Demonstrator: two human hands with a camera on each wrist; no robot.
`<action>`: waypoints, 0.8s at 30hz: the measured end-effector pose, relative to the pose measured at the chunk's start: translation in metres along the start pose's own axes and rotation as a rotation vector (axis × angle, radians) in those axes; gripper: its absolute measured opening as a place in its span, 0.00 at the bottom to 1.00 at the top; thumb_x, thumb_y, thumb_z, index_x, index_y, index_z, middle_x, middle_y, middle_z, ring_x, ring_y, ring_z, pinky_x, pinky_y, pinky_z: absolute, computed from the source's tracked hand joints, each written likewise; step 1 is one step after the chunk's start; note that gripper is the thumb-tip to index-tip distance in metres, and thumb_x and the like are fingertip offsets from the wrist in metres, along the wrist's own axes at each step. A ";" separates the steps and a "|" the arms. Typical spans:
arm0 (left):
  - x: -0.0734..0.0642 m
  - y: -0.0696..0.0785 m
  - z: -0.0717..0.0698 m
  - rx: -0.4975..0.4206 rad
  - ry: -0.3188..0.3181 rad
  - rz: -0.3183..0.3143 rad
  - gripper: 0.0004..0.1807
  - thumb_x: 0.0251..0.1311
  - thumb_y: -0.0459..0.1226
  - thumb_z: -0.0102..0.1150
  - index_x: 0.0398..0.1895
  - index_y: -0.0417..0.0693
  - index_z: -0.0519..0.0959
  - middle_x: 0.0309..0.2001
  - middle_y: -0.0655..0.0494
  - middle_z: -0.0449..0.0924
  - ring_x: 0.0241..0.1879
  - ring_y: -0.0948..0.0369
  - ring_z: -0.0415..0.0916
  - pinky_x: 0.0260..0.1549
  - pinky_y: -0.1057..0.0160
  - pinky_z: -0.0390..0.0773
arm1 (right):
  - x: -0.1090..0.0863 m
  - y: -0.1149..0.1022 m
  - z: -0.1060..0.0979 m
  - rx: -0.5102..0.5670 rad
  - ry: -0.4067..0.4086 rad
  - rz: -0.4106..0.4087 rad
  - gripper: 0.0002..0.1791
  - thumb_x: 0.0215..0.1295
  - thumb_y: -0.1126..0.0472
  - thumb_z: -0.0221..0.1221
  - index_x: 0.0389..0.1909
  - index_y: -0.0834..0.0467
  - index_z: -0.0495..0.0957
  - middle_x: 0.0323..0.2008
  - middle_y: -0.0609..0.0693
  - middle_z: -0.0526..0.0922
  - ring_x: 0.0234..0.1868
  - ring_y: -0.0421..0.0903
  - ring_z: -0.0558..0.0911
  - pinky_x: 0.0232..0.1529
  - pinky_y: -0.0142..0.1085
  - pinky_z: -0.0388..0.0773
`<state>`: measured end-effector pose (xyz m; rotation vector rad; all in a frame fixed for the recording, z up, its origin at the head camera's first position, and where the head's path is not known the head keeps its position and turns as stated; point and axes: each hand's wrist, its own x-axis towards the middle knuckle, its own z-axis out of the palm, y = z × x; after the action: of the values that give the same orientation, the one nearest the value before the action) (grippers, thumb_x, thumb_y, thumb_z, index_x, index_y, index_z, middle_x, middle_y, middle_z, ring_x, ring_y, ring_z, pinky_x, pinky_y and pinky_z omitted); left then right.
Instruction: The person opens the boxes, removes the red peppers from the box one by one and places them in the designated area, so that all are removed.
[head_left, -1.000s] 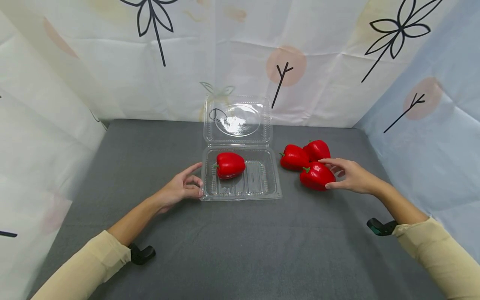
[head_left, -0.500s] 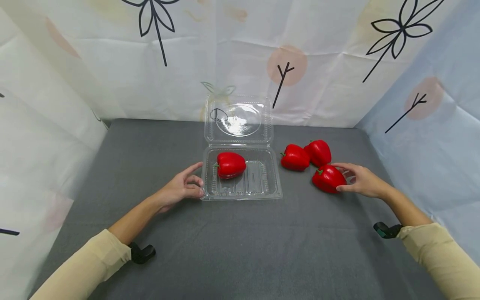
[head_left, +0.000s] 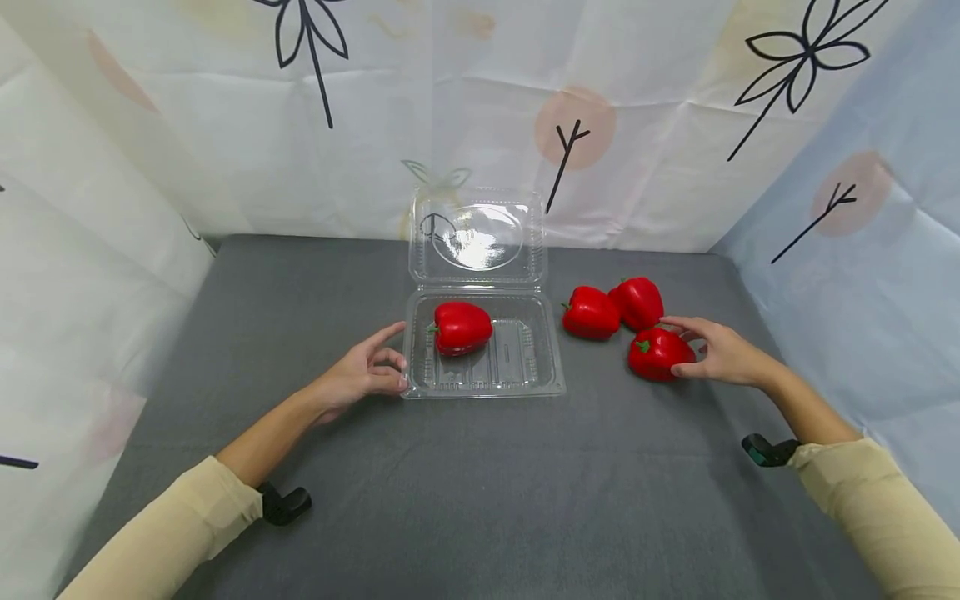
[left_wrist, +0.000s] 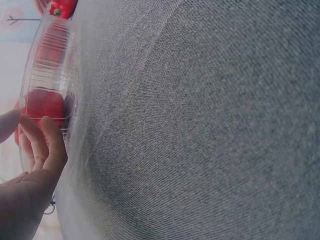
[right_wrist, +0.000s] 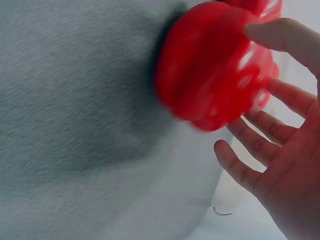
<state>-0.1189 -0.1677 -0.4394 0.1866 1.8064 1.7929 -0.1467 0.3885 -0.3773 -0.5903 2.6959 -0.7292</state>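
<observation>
A clear plastic clamshell container [head_left: 487, 393] lies with its lid [head_left: 477, 237] raised at the back. One red bell pepper [head_left: 462, 327] is inside, on the left of its base. My left hand [head_left: 358, 379] rests its loosely bent fingertips against the container's left edge; the left wrist view shows those fingers [left_wrist: 52, 145] by the wall. At the right, my right hand [head_left: 720, 354] holds a red bell pepper [head_left: 654, 356] standing on the table, thumb in front and fingers behind. In the right wrist view the thumb [right_wrist: 280, 35] touches that pepper [right_wrist: 205, 65]; some fingertips are hidden behind it.
Two more red bell peppers [head_left: 592, 313] [head_left: 637, 302] lie close together between the container and my right hand. Grey cloth covers the table [head_left: 480, 500]. Printed white cloth [head_left: 337, 167] hangs behind and at both sides. A black wrist camera [head_left: 285, 506] sits on the left forearm.
My right hand and its pepper have moved right, away from the other two peppers, and the pepper has turned a little. The left hand and the container have stayed in place.
</observation>
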 end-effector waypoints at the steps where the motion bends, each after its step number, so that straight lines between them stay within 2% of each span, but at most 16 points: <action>1: 0.000 0.000 0.000 0.000 0.000 0.001 0.53 0.58 0.24 0.64 0.80 0.53 0.44 0.45 0.48 0.71 0.36 0.60 0.79 0.43 0.59 0.81 | 0.002 -0.002 -0.001 0.000 -0.001 0.001 0.40 0.56 0.62 0.68 0.69 0.67 0.64 0.57 0.68 0.74 0.55 0.64 0.74 0.48 0.62 0.77; 7: 0.000 0.001 0.001 0.004 0.003 0.002 0.53 0.58 0.25 0.64 0.80 0.54 0.44 0.45 0.48 0.71 0.36 0.60 0.79 0.42 0.60 0.81 | 0.015 -0.019 -0.007 -0.014 0.023 0.001 0.42 0.55 0.59 0.69 0.69 0.66 0.64 0.58 0.68 0.73 0.57 0.63 0.72 0.51 0.63 0.74; 14: -0.001 0.001 0.000 0.001 0.002 0.002 0.52 0.59 0.24 0.64 0.80 0.54 0.44 0.45 0.49 0.71 0.35 0.60 0.79 0.42 0.60 0.81 | 0.040 -0.050 0.001 -0.057 0.119 -0.022 0.40 0.58 0.56 0.69 0.69 0.63 0.65 0.60 0.64 0.71 0.57 0.62 0.72 0.52 0.62 0.72; 18: -0.001 0.001 0.001 0.004 -0.001 0.005 0.52 0.59 0.24 0.64 0.80 0.54 0.44 0.45 0.48 0.71 0.35 0.60 0.79 0.42 0.61 0.81 | 0.057 -0.066 0.007 -0.023 0.141 -0.056 0.39 0.59 0.56 0.68 0.70 0.60 0.65 0.62 0.62 0.71 0.58 0.61 0.72 0.54 0.63 0.70; 24: -0.001 0.000 0.001 0.008 -0.003 0.007 0.52 0.59 0.25 0.64 0.80 0.54 0.44 0.45 0.48 0.71 0.35 0.60 0.79 0.43 0.59 0.80 | 0.083 -0.088 0.013 0.053 0.142 -0.124 0.37 0.58 0.57 0.70 0.68 0.58 0.69 0.60 0.57 0.76 0.56 0.58 0.77 0.56 0.58 0.73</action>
<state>-0.1182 -0.1676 -0.4389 0.1989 1.8132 1.7903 -0.1876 0.2758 -0.3545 -0.7237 2.7785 -0.9041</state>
